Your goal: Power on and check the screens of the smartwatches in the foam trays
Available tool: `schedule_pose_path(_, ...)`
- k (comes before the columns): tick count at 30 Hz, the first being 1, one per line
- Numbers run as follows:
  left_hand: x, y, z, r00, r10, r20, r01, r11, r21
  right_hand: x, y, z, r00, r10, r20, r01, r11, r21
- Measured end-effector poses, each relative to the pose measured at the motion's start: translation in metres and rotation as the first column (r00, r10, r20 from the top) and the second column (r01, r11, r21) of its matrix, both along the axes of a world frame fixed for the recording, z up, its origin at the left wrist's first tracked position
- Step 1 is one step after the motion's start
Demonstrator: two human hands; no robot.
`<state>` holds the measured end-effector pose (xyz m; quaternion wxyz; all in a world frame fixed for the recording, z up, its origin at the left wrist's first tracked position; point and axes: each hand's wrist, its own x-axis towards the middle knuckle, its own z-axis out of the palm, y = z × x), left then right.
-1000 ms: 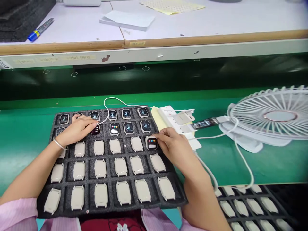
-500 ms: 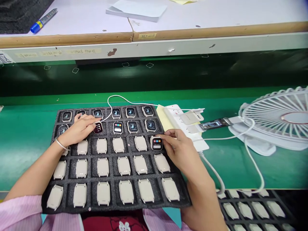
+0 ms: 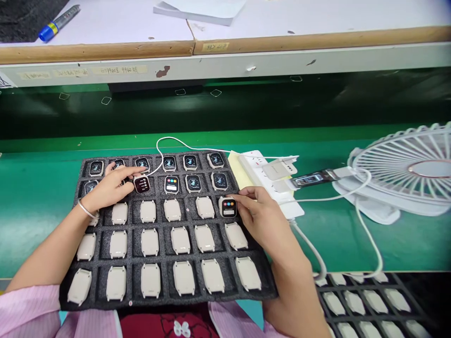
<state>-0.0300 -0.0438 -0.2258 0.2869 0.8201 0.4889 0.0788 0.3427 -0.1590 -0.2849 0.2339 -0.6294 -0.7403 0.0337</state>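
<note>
A black foam tray point(image 3: 131, 253) holds rows of smartwatch cases. My left hand point(image 3: 114, 184) is at the second row, its thumb and fingers closed around the left and upper edges of a smartwatch with a dark red menu screen point(image 3: 142, 184). A white cable point(image 3: 160, 152) runs to that watch's top edge, under my fingers; its tip is hidden. At the tray's right edge, my right hand point(image 3: 260, 216) pinches the side of a smartwatch with coloured round icons point(image 3: 228, 207). A similar lit smartwatch point(image 3: 172, 185) lies between them. Nearer me, cases lie back side up point(image 3: 150, 280).
Right of the tray is a white power strip point(image 3: 257, 164) with plugged-in adapters. A white fan point(image 3: 416, 169) stands farther right, its cables crossing the green bench point(image 3: 317, 244). Another tray of cases point(image 3: 366, 314) sits lower right. A shelf point(image 3: 282, 51) spans the back, with a marker point(image 3: 58, 23).
My left thumb and fingers have shifted on the dark red smartwatch, which now shows more and sits tilted. My right hand keeps its grip. The view has moved slightly.
</note>
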Motion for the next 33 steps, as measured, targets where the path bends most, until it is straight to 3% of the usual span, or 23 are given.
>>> schedule_pose_path(10,-0.001,0.001,0.004,0.996,-0.080,-0.027,0.080,0.997,0.001,0.001,0.000,0.001,1.000,0.019,-0.023,-0.019,1.000,-0.003)
schedule_pose_path(17,0.011,-0.004,-0.001,0.998,0.003,-0.055,0.002,0.995,0.099,-0.001,0.000,-0.002,1.000,-0.002,-0.021,0.003,1.000,0.013)
schedule_pose_path(20,0.013,-0.007,0.001,0.997,-0.024,-0.074,0.034,0.990,0.135,-0.002,-0.001,-0.002,1.000,-0.007,-0.029,0.008,1.000,0.030)
schedule_pose_path(26,0.006,-0.005,0.007,0.994,-0.088,-0.063,0.090,0.995,0.036,-0.002,-0.001,-0.001,1.000,0.014,-0.020,-0.013,0.998,0.062)
schedule_pose_path(33,0.006,-0.004,0.006,0.995,-0.083,-0.047,0.085,0.996,0.041,-0.002,-0.001,0.001,1.000,0.024,0.002,-0.024,0.998,0.062)
